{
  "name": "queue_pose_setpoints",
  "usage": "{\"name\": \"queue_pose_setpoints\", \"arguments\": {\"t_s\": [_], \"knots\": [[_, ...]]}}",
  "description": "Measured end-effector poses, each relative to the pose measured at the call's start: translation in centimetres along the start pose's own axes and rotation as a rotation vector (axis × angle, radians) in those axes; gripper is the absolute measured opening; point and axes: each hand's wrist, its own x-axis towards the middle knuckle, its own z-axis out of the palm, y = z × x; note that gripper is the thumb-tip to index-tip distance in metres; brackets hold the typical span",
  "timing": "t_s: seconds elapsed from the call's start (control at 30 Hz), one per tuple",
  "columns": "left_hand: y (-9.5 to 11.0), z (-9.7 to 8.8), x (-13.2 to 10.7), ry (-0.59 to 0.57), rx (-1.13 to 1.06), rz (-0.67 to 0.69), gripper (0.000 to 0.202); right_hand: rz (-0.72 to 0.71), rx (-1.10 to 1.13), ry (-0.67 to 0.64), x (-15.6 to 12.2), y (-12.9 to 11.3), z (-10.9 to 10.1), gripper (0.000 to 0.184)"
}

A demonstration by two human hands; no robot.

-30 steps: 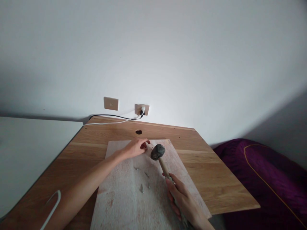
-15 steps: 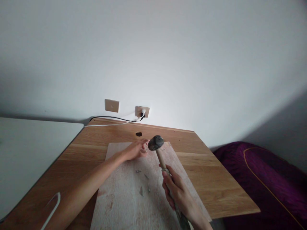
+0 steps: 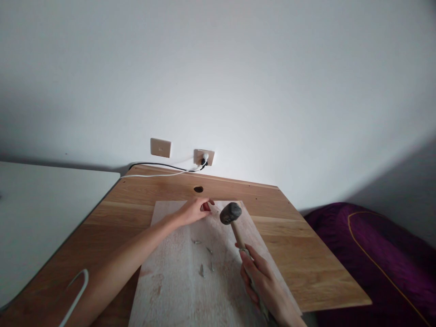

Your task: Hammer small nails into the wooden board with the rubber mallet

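My right hand (image 3: 260, 281) is wrapped round the handle of a mallet (image 3: 230, 213), whose dark rounded head is raised above a pale, worn wooden board (image 3: 170, 281). Close to the board's far edge, my left hand (image 3: 195, 211) has its thumb and fingers drawn together in a pinch. Whatever lies between those fingertips is too small to make out. Several small metal screws or nails (image 3: 202, 271) lie loose on the middle of the board, between my two arms.
Under the board is a wooden tabletop (image 3: 289, 254) with a cable hole (image 3: 198, 189). Cables run to a wall socket (image 3: 204, 157) beside a blank plate (image 3: 161, 148). A white panel (image 3: 51, 218) stands left, a purple fabric item (image 3: 344, 240) right. A white cord (image 3: 76, 295) crosses my left forearm.
The mallet and my right hand have shifted slightly right and down, away from my left hand. My left fingers have moved a little; the loose metal pieces stay about where they were.
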Motion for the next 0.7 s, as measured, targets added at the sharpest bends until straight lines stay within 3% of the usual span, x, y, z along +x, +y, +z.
{"name": "queue_pose_setpoints", "arguments": {"t_s": [0.27, 0.53, 0.7], "knots": [[0.3, 0.0, -0.1, -0.048, -0.04, -0.009, 0.02, -0.006, -0.04, -0.054, -0.1, 0.9, 0.2, 0.079], [-0.3, -0.1, -0.2, -0.044, 0.048, 0.065, 0.051, -0.083, -0.015, -0.023, 0.4, -2.1, 0.7, 0.066], [0.0, -0.2, -0.3, -0.031, 0.114, 0.07, 0.048, -0.103, 0.004, -0.071, 1.8, -2.6, 1.9, 0.063]]}}
